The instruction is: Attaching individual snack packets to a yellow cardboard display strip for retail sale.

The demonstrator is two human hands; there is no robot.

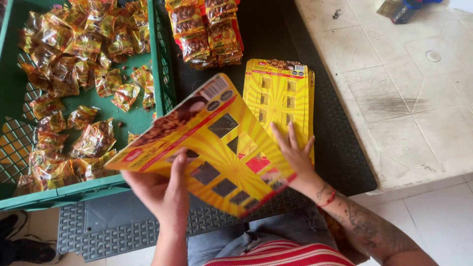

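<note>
**Card in hand, sachets waiting**

Holding one flat yellow display card with red trim, a sunburst print and dark rectangular cut-out slots (pixel 217 148). It is tilted up off the surface, in the air in front of me, above the dark grey ribbed plastic surface (pixel 123 229) I'm working on.

My left hand (pixel 165 192) grips the card's lower edge, thumb on the printed face, fingers curled behind it. My right hand (pixel 294 150) is open, fingers spread flat, at the card's right side; the card hides the palm edge, so I cannot tell whether it props the card from behind or rests on the stack of matching yellow slotted cards (pixel 281 96) lying just beyond.

To my left, touching the grey surface, the green plastic crate with lattice walls (pixel 165 64) holds a loose heap of small shiny orange-gold snack sachets (pixel 74 54). Ahead, near the stack, a bundle of red-and-yellow filled sachet strips (pixel 207 29).

Right: a worn white stone slab (pixel 409 93), well apart from the cards.

Judgement: the step looks like taking a fresh card off the stack, slots still empty. The next move calls for steadying the card with one hand and freeing the other for the crate, feeding sachets in without bending the thin card.
</note>
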